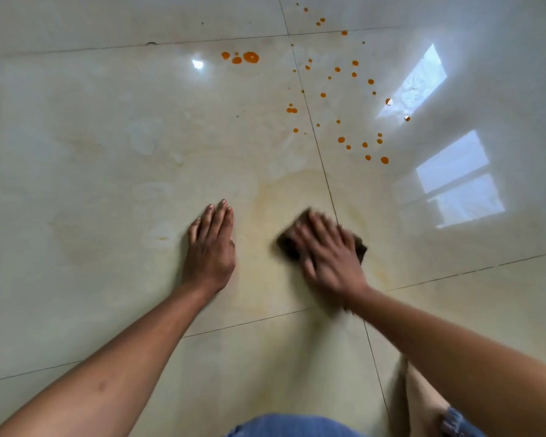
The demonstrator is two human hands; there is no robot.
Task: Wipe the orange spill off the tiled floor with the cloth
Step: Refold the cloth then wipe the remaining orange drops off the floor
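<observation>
My right hand (328,253) presses flat on a dark brown cloth (287,244) on the glossy beige tiled floor (108,152); the hand is motion-blurred and covers most of the cloth. Around the cloth lies a faint orange smear (284,187). Farther away, several orange drops (341,140) dot the tiles, with a bigger blob group (250,57) at the far centre. My left hand (211,244) rests palm-down on the floor to the left of the cloth, fingers together, holding nothing.
Dark grout lines (316,143) cross the floor. Bright window reflections (454,181) shine on the tiles at the right. My knee and blue denim shorts (290,425) show at the bottom edge.
</observation>
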